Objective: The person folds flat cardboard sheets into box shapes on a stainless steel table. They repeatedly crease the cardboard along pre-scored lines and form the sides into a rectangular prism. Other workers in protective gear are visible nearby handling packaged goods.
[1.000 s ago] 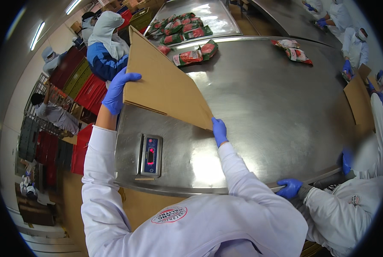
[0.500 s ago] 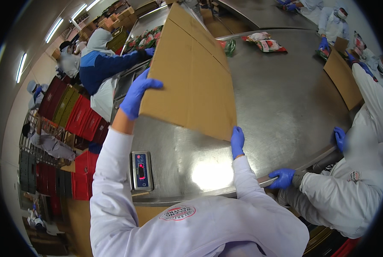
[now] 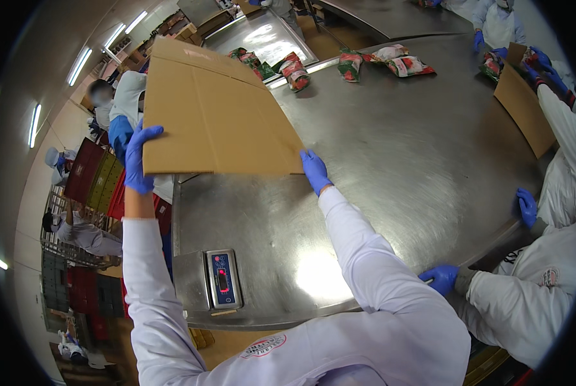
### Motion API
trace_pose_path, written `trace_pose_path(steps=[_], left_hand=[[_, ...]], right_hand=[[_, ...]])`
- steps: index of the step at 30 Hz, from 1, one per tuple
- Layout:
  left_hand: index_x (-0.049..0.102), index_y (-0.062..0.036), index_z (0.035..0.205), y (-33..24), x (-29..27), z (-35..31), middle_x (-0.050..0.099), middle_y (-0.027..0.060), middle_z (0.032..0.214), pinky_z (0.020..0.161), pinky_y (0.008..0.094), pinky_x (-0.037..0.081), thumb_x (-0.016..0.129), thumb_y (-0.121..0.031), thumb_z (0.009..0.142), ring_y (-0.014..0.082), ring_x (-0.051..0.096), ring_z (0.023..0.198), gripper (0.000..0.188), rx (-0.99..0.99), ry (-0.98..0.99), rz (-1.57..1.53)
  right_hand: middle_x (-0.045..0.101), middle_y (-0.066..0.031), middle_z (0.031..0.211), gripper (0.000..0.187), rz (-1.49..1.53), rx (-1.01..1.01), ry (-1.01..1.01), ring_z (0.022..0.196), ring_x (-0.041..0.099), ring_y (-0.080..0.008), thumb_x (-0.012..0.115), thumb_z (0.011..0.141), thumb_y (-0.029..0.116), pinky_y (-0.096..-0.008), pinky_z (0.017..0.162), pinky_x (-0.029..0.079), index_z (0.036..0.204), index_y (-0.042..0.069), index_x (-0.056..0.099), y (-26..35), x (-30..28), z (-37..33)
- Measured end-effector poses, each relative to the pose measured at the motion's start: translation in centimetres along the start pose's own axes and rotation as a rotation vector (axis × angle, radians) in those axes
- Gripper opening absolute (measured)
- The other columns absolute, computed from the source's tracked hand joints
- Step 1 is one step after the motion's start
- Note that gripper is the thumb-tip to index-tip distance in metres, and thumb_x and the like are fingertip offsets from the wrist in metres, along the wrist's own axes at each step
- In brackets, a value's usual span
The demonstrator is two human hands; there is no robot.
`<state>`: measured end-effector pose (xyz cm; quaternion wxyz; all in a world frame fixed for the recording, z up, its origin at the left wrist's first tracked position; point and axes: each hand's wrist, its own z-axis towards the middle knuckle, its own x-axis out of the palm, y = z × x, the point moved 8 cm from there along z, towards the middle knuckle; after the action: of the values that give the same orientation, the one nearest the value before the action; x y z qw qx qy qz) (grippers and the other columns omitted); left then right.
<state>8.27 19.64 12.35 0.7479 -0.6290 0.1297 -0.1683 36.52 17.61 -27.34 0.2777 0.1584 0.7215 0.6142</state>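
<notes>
Both my gloved hands hold a flat brown cardboard box (image 3: 214,116) raised over the left side of the steel table. Gripping its left edge near the lower corner is my left hand (image 3: 139,157), thumb across the front face. At the lower right corner, my right hand (image 3: 315,171) pinches the edge. Fold lines run across the cardboard. Below it, near the table's front edge, sits a digital scale (image 3: 223,280) with a lit display.
Several red and green bags (image 3: 294,72) lie along the far edge of the steel table (image 3: 391,167). A co-worker's cardboard piece (image 3: 525,112) stands at the right. Another co-worker's gloved hand (image 3: 441,279) rests at the near right edge. Stacked crates (image 3: 85,168) stand left.
The cardboard has moved left with both hands and turned so its lower edge lies level. The bags at the far edge have come into fuller view.
</notes>
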Motion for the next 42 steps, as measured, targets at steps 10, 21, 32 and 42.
trace_pose_path(steps=[10, 21, 32, 42], left_hand=[[0.051, -0.0036, 0.129, 13.5, 5.1, 15.9, 0.063, 0.0096, 0.109, 0.084, 0.033, 0.053, 0.059, -0.007, 0.078, 0.021, 0.064, 0.095, 0.052, -0.044, 0.18, -0.071], [0.045, -0.0008, 0.137, 12.4, 23.3, 14.2, 0.059, 0.0129, 0.124, 0.088, 0.034, 0.052, 0.057, -0.005, 0.079, 0.0241, 0.063, 0.103, 0.059, -0.097, 0.455, -0.219], [0.042, 0.0025, 0.138, 6.1, 31.4, -0.3, 0.055, 0.0119, 0.125, 0.099, 0.0299, 0.042, 0.064, -0.01, 0.069, 0.0218, 0.056, 0.11, 0.074, -0.054, 0.574, -0.067], [0.042, 0.0038, 0.136, -4.7, 12.1, -16.3, 0.051, 0.0196, 0.132, 0.104, 0.0397, 0.04, 0.055, -0.008, 0.07, 0.0305, 0.052, 0.12, 0.069, 0.208, -0.09, -0.157]], right_hand=[[0.056, -0.0253, 0.126, 0.068, -0.115, 0.156, -0.151, 0.116, 0.054, -0.0423, 0.044, 0.09, 0.055, -0.0461, 0.097, 0.043, 0.138, 0.006, 0.045, -6.5, -11.2, 5.0], [0.062, -0.0241, 0.118, 0.068, 0.121, 0.221, -0.507, 0.108, 0.06, -0.0384, 0.047, 0.09, 0.05, -0.0403, 0.089, 0.047, 0.142, 0.007, 0.041, -7.7, -27.8, -4.0], [0.053, -0.0208, 0.134, 0.06, 0.27, 0.245, -0.579, 0.118, 0.056, -0.0316, 0.045, 0.096, 0.043, -0.0346, 0.095, 0.045, 0.143, 0.007, 0.039, -13.2, -29.4, -15.4], [0.064, -0.021, 0.103, 0.06, 0.139, -0.017, -0.11, 0.093, 0.064, -0.0339, 0.05, 0.093, 0.046, -0.0386, 0.081, 0.049, 0.142, 0.011, 0.042, -3.0, -13.7, -15.0]])
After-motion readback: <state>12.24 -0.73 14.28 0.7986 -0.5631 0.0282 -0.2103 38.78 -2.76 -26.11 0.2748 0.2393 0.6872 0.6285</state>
